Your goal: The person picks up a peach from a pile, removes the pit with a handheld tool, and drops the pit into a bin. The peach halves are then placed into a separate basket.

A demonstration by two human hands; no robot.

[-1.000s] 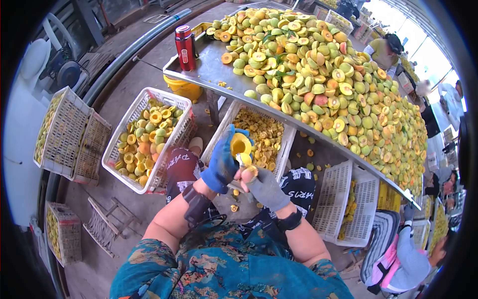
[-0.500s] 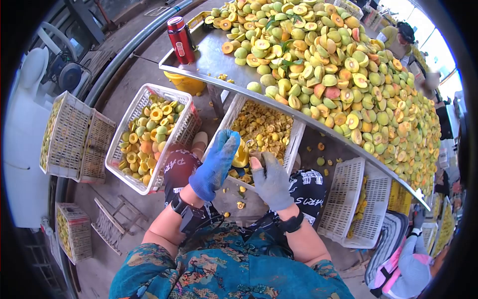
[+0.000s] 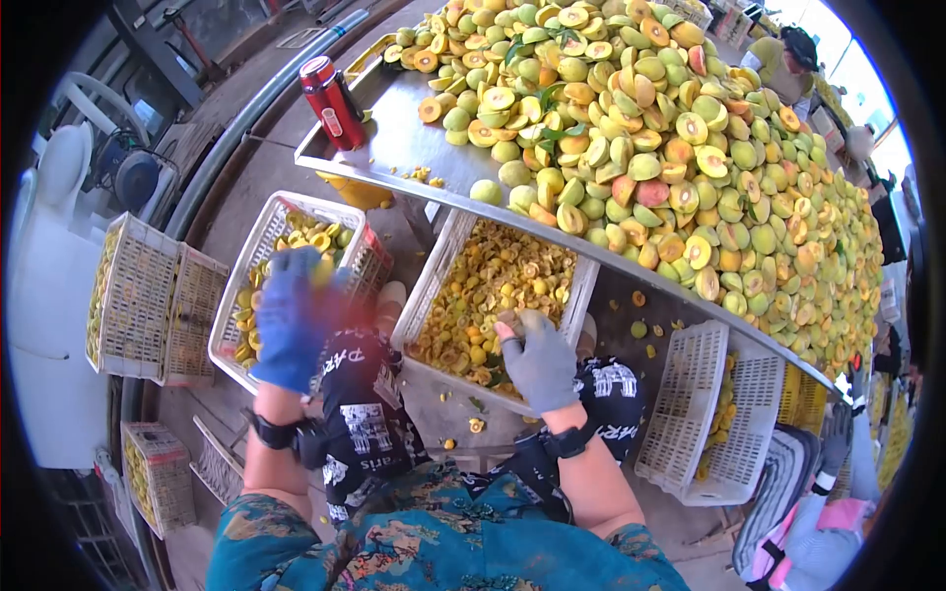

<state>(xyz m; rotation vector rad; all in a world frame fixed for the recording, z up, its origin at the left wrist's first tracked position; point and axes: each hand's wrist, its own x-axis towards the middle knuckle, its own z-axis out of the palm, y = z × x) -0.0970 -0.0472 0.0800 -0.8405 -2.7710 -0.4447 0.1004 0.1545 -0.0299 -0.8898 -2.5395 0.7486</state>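
My left hand [image 3: 288, 325], in a blue glove, is over the near side of the white crate of fruit halves [image 3: 225, 340]. Its fingertips are smeared by motion, with a yellow-green and red blur beside them. My right hand [image 3: 540, 362], in a grey glove, hangs above the right side of the middle crate [image 3: 412, 313], which holds yellow fruit scraps [image 3: 498, 266]. The fingers of that hand are curled in toward the thumb, and whatever lies between them is too small to name.
A metal table [image 3: 394, 118] bears a big heap of cut fruit [image 3: 631, 128] and a red can-shaped flask [image 3: 332, 103]. More crates [image 3: 148, 300] stand at the left, and stacked ones [image 3: 680, 404] at the right. Co-workers [image 3: 788, 64] are at the far right and lower right.
My left hand has moved left, away from my right hand, to the left crate. The yellow fruit piece between the hands no longer shows there. My right hand has stayed over the middle crate.
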